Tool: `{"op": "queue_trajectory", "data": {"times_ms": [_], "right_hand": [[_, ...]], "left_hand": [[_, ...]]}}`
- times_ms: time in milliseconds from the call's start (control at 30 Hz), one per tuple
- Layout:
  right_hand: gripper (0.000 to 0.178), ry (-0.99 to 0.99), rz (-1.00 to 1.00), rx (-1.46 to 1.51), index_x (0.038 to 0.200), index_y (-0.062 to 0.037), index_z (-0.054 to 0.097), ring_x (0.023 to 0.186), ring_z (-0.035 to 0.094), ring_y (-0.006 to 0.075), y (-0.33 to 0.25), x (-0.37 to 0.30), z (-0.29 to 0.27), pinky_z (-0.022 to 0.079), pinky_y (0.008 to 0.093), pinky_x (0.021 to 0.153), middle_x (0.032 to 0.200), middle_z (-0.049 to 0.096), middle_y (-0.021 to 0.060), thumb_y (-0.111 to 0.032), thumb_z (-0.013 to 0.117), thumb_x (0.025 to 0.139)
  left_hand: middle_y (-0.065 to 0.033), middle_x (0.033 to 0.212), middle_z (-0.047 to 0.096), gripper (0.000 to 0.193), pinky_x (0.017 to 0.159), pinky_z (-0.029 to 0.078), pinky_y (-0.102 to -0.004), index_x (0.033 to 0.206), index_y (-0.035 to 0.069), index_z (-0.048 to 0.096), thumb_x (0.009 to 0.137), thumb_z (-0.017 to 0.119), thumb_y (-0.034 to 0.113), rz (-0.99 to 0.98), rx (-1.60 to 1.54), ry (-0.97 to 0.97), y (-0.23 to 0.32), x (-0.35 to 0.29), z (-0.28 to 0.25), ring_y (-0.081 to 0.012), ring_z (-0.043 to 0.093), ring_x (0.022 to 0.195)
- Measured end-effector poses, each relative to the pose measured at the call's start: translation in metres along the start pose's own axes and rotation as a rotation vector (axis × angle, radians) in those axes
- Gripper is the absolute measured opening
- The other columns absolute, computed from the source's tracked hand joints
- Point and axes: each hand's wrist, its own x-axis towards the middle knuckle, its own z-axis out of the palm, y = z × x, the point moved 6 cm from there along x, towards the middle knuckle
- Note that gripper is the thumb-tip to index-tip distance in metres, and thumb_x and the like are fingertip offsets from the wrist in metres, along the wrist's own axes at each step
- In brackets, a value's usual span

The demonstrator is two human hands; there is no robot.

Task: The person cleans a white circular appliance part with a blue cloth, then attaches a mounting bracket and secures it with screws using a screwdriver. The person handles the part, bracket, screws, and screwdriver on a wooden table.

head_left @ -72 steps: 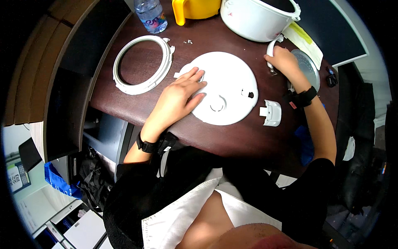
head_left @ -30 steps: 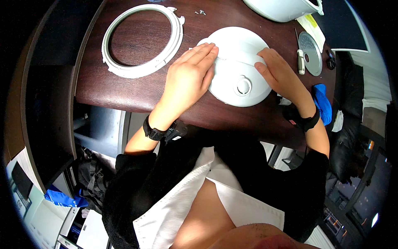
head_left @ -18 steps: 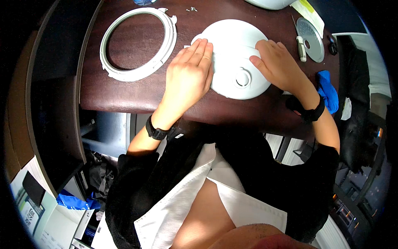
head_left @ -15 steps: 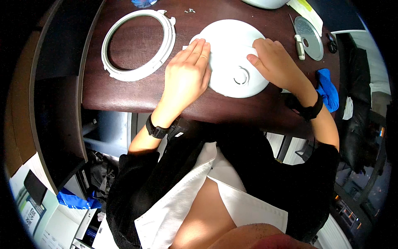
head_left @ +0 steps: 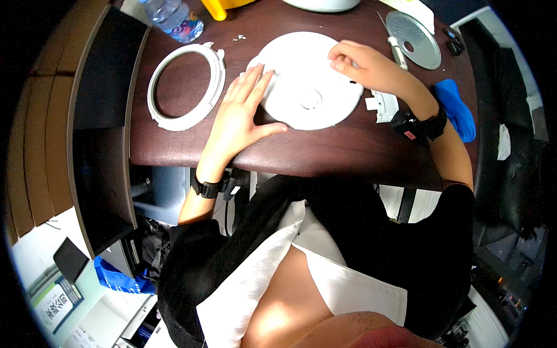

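I see the left hand [head_left: 235,113] spread on the white disc [head_left: 307,69], gripping nothing, the right hand [head_left: 368,65] half-curled, its hold unclear, while white ring [head_left: 217,81] and bracket [head_left: 386,108] lie unattached.

You have glare bleaching the round white plastic disc [head_left: 304,66], sheen along the reddish-brown worktop [head_left: 267,153], and bent edges fading into black corners.

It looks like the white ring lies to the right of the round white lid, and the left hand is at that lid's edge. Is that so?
Not quite: the head view shows the white ring to the left of the round white lid. The left hand is at that lid's edge.
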Motion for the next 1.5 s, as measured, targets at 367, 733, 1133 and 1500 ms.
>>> {"op": "queue_trajectory", "data": {"times_ms": [367,733,1133,1500], "right_hand": [[0.017,-0.023,0.035,0.172,0.096,-0.0026,0.056,0.054,0.044,0.0103,0.038,-0.040,-0.002,0.036,0.0275,0.051,0.061,0.047,0.0009,-0.015,0.066,0.089],[0.013,-0.127,0.016,0.224,0.084,-0.0021,0.057,0.050,0.047,0.0120,0.076,-0.048,0.003,0.037,0.0291,0.049,0.056,0.051,0.0041,-0.011,0.066,0.088],[0.023,-0.097,0.036,0.234,0.083,-0.0011,0.065,0.063,0.065,0.0228,0.097,-0.048,0.003,0.050,0.0366,0.059,0.070,0.066,0.0110,-0.023,0.069,0.084],[0.026,-0.088,0.057,0.199,0.083,-0.0022,0.065,0.063,0.064,0.0210,0.101,-0.047,0.005,0.049,0.0354,0.058,0.070,0.066,0.0089,-0.028,0.067,0.086]], "left_hand": [[-0.0203,0.152,0.030,0.113,0.113,0.030,-0.0523,0.149,0.013,0.030,0.056,0.084,0.048,0.049,0.137,-0.237,0.043,0.045,0.012,-0.0380,0.027,0.142],[-0.0231,0.134,0.051,0.062,0.100,0.044,-0.0449,0.130,0.002,0.051,0.083,0.071,0.038,-0.011,0.167,-0.236,0.059,0.070,0.013,-0.0401,0.052,0.123],[-0.0179,0.106,0.059,0.033,0.077,0.049,-0.0357,0.123,0.001,0.056,0.093,0.060,0.015,-0.008,0.050,-0.214,0.057,0.097,0.023,-0.0304,0.061,0.088],[-0.0161,0.107,0.057,0.033,0.079,0.049,-0.0375,0.122,0.003,0.058,0.090,0.063,0.013,-0.003,0.091,-0.231,0.057,0.097,0.000,-0.0311,0.060,0.093]]}}
